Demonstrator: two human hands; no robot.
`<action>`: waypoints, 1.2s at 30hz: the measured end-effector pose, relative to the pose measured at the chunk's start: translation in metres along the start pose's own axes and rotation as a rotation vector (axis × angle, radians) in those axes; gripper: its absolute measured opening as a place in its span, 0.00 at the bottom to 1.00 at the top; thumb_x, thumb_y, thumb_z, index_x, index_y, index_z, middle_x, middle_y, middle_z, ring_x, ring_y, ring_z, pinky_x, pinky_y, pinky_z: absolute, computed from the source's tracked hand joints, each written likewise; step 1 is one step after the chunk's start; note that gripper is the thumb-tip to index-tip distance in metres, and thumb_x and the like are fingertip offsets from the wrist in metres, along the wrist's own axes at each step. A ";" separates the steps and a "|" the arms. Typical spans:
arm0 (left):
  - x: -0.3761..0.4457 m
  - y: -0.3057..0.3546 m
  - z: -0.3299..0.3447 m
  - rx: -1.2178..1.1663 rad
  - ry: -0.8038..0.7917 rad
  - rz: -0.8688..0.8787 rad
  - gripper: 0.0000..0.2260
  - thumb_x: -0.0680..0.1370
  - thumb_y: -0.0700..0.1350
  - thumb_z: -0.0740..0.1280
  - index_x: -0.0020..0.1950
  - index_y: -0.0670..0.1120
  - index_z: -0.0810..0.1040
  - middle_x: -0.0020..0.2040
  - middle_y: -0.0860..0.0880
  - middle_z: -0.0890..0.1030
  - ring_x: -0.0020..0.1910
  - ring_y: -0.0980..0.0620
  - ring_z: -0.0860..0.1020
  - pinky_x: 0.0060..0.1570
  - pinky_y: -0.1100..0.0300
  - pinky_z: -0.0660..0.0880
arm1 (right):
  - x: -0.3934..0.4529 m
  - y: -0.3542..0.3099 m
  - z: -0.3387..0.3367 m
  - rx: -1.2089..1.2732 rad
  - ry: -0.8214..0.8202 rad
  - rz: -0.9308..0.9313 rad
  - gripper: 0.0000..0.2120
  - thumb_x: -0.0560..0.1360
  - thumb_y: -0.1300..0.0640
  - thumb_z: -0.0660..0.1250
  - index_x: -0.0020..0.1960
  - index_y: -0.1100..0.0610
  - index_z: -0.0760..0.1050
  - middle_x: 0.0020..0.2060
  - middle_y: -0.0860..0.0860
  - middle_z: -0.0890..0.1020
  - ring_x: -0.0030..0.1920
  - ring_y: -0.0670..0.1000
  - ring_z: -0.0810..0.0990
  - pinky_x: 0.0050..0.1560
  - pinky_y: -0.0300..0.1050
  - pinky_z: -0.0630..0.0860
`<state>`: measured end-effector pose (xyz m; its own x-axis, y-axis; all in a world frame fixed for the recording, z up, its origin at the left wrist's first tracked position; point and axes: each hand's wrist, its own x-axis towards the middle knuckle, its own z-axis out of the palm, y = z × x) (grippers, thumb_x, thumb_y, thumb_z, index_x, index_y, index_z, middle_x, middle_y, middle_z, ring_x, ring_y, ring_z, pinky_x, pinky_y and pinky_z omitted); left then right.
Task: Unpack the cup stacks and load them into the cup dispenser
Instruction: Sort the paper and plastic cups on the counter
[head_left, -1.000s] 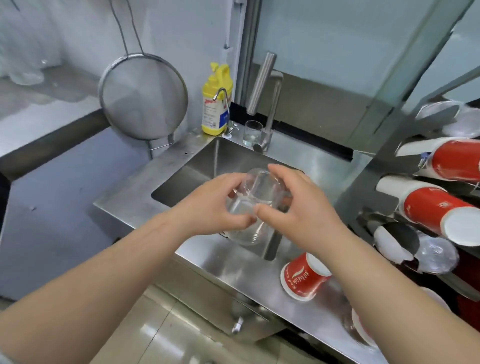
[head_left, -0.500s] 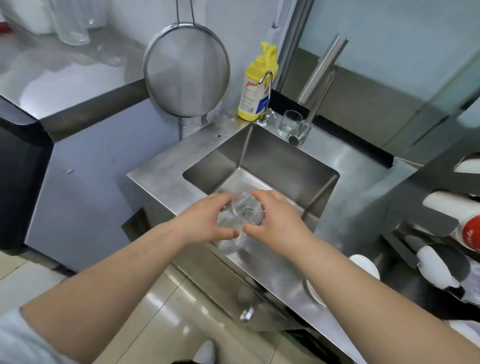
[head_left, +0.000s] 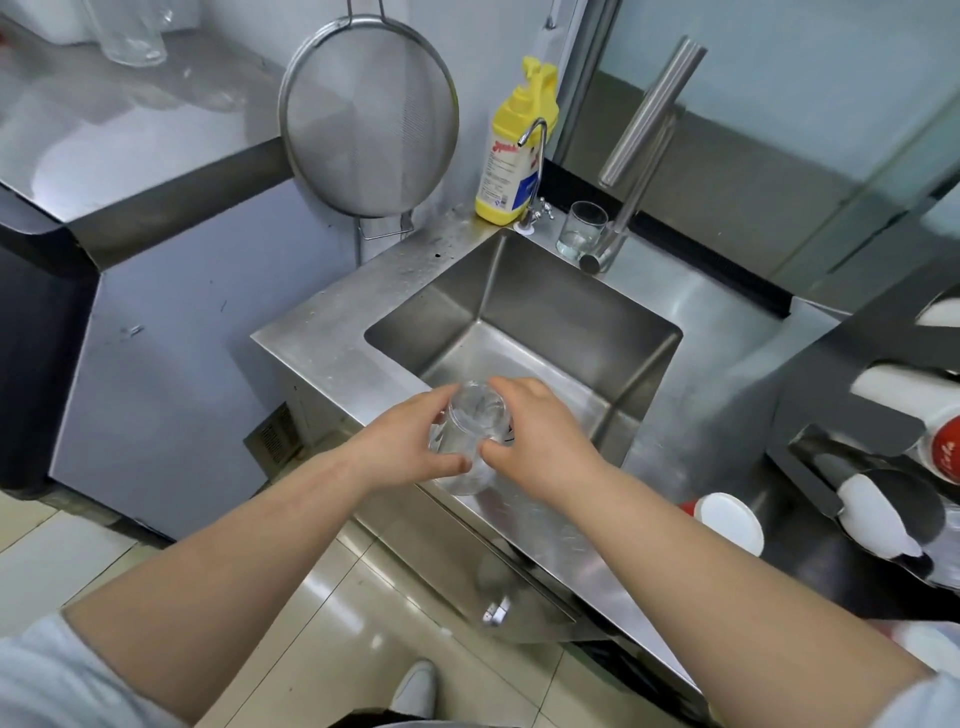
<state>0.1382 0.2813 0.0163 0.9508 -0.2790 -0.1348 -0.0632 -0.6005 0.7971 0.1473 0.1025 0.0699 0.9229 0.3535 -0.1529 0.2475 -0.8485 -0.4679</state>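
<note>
While you look down at the sink, this is what shows:

Left hand (head_left: 410, 449): your fingers are curled around the left side of the clear plastic cup stack (head_left: 470, 441), thumb near its lower end; the grip is closed on it.
Right hand (head_left: 540, 444): your fingers wrap the right side of the same stack, thumb toward the left hand; also closed on it.
Clear plastic cup stack: it is held between both hands, above the front edge of the sink basin (head_left: 524, 332), one round end turned toward the camera. How many cups are in it, you cannot tell.
Cup dispenser (head_left: 857, 415): at the right edge, with red and white paper cups lying in its slots, well apart from your hands.
Red paper cup (head_left: 727, 522): stands upside down on the counter beside the dispenser, white base up.
Back of sink: a yellow soap bottle (head_left: 511, 156), a small tap, a drinking glass (head_left: 582, 231) just beside the tall faucet (head_left: 639, 145).
Wall: a round mesh strainer (head_left: 369, 117) hangs left of the bottle.
</note>
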 end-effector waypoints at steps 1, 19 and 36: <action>0.000 0.001 -0.001 -0.001 -0.008 0.003 0.37 0.69 0.48 0.76 0.74 0.58 0.62 0.60 0.61 0.72 0.59 0.60 0.73 0.51 0.71 0.69 | 0.001 -0.002 -0.001 -0.008 -0.004 -0.001 0.30 0.70 0.55 0.68 0.71 0.50 0.65 0.64 0.50 0.70 0.63 0.49 0.72 0.58 0.37 0.66; -0.001 0.015 -0.032 0.157 -0.057 -0.023 0.46 0.69 0.57 0.74 0.78 0.61 0.47 0.68 0.56 0.68 0.65 0.57 0.70 0.59 0.61 0.72 | 0.002 -0.013 -0.015 -0.071 -0.054 0.018 0.32 0.71 0.55 0.68 0.72 0.49 0.62 0.64 0.53 0.69 0.63 0.53 0.72 0.58 0.42 0.70; 0.068 0.201 -0.045 0.915 -0.515 0.307 0.23 0.78 0.60 0.64 0.71 0.55 0.69 0.63 0.55 0.77 0.51 0.56 0.74 0.53 0.60 0.69 | -0.063 0.031 -0.169 -0.598 -0.220 0.128 0.15 0.74 0.47 0.63 0.57 0.51 0.76 0.53 0.50 0.81 0.55 0.55 0.78 0.56 0.49 0.75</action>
<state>0.2040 0.1755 0.1941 0.6285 -0.6640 -0.4051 -0.6797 -0.7220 0.1289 0.1469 -0.0124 0.2117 0.8897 0.2536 -0.3797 0.3198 -0.9396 0.1218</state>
